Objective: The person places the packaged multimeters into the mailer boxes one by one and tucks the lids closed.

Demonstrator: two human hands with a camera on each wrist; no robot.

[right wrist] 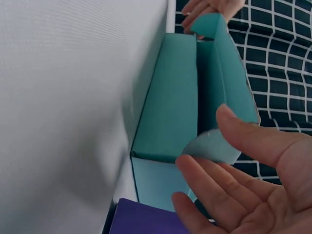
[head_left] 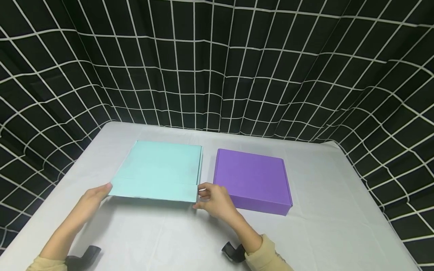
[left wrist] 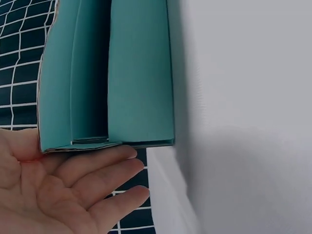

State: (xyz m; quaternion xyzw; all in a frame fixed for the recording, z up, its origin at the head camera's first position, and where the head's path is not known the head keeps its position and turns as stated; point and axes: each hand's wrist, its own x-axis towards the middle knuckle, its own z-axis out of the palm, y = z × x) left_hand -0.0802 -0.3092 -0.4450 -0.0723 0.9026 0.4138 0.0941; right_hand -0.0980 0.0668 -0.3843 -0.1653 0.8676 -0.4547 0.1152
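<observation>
A turquoise cardboard box (head_left: 159, 165) lies on the white table, its lid partly raised at the front. The left wrist view shows a gap between the lid's front flap (left wrist: 56, 83) and the box's front wall (left wrist: 140, 73). My left hand (head_left: 93, 195) touches the lid's front left corner, its fingers fairly straight along the side. At the front right corner is my right hand (head_left: 217, 201), thumb and fingers apart around a rounded side tab (right wrist: 214, 146) of the lid. The box's inside is hidden.
A closed purple box (head_left: 252, 178) stands just right of the turquoise one, close to my right hand. White cloth (head_left: 322, 233) covers the table. Behind and at both sides hangs a black curtain (head_left: 203, 56) with a white grid. Dark straps (head_left: 83, 258) sit at both wrists.
</observation>
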